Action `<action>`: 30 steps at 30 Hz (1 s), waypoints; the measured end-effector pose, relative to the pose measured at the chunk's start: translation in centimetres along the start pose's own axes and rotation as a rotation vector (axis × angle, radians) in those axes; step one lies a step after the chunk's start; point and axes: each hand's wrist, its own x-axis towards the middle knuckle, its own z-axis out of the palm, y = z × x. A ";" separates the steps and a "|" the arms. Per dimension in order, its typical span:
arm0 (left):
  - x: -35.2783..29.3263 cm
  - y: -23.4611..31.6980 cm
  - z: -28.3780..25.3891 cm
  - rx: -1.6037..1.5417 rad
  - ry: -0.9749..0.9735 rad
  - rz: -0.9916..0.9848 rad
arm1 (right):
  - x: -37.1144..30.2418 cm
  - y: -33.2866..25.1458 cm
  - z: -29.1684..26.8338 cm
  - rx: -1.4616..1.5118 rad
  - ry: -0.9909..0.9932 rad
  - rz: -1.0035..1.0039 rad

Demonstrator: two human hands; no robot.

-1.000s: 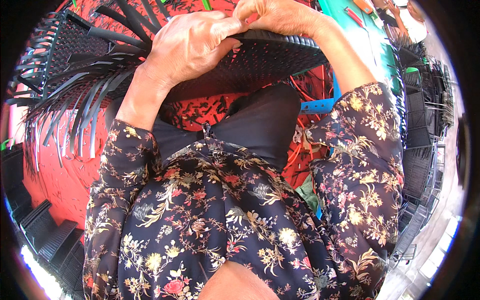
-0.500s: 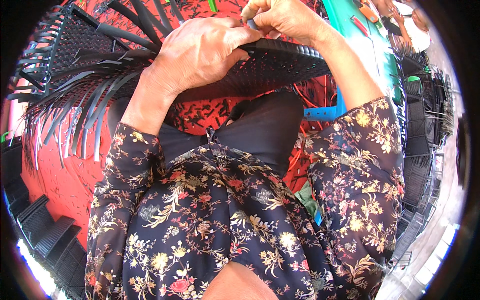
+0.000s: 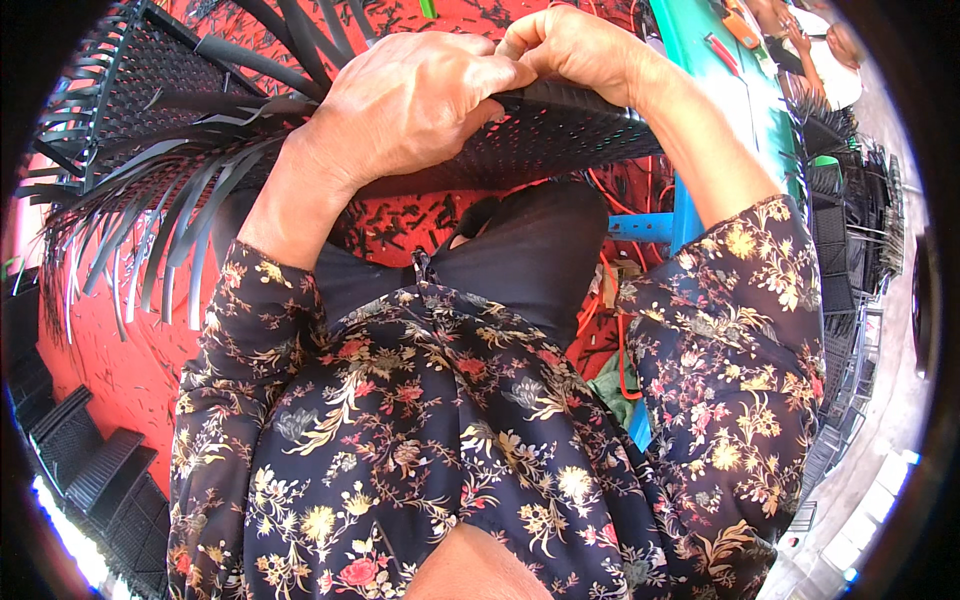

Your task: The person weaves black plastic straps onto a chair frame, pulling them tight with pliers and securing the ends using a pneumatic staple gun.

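Note:
A black woven panel spans the space above my lap, its wrapped edge turned up toward me. My left hand lies over that edge, thumb and fingers closed on it. Against its fingertips my right hand pinches at the same edge; the strip end between the fingers is mostly hidden. Loose flat black strips fan out from the panel on the left and droop downward. More thick strips stick up beyond my left hand.
Red sheeting strewn with black scraps covers the ground. A green table with a red-handled tool stands at the right, near a blue bar. Black woven pieces stack at lower left. Another person sits at the far right.
My right hand has come down and closer to my left hand at the panel's edge. The grey strip end seen between the fingers is now covered. My left hand stays nearly in place.

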 end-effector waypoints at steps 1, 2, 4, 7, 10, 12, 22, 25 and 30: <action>0.1 0.1 -0.1 -0.009 -0.013 -0.001 | 0.0 0.2 0.0 -0.019 0.007 -0.003; 0.2 0.2 -0.3 -0.007 -0.029 -0.010 | 0.0 0.2 0.0 -0.027 0.001 -0.013; 0.4 0.3 -0.5 -0.006 -0.063 -0.027 | -0.1 0.2 0.0 -0.043 -0.009 -0.031; 0.3 0.4 -0.4 -0.004 -0.059 -0.031 | -0.3 0.2 0.0 0.049 -0.022 -0.080; 0.2 0.4 -0.2 -0.013 -0.016 -0.004 | -1.5 -0.5 -0.2 -0.164 -0.021 -0.168; 0.2 0.7 -0.4 -0.008 -0.043 -0.016 | -1.8 -0.8 -0.5 -0.203 -0.050 -0.148; 0.6 0.6 -0.6 -0.039 -0.042 -0.010 | -2.2 -0.3 -1.3 -0.173 -0.161 -0.248; 1.1 0.1 -0.3 -0.047 -0.073 -0.054 | -2.5 0.4 -1.9 -0.113 -0.145 -0.396; 1.1 -0.4 -0.3 -0.139 -0.054 -0.102 | -6.8 -0.6 1.2 -0.371 0.510 -0.680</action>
